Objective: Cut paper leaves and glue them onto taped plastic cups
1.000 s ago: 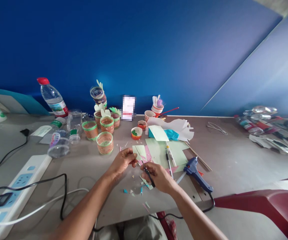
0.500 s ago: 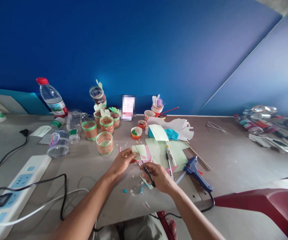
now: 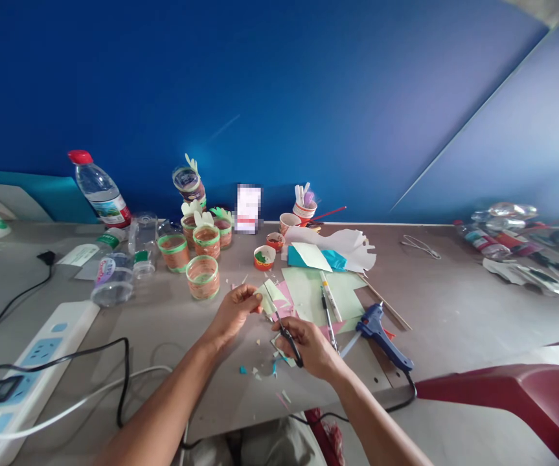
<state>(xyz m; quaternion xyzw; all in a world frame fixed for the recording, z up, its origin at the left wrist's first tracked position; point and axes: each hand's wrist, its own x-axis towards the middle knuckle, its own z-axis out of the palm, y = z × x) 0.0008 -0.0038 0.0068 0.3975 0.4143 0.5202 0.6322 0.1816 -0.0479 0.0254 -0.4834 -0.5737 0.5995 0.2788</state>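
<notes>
Scissors (image 3: 289,340) on green paper (image 3: 265,302)

The left hand (image 3: 234,312) is closed on the paper over the surface (image 3: 447,307), covering one edge of it. The right hand (image 3: 314,346) is closed around the scissors and hides part of them; whether they cut is hard to see. The white panel (image 3: 248,208) behind is blurred into squares. Compared with half a second ago, the paper is turned more aslant

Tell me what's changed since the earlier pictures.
The left hand has tilted the pale green paper piece; its once-level top edge slants. Nothing was taken up or let go: the right hand still holds the scissors. The glue gun and marker stayed put.
</notes>
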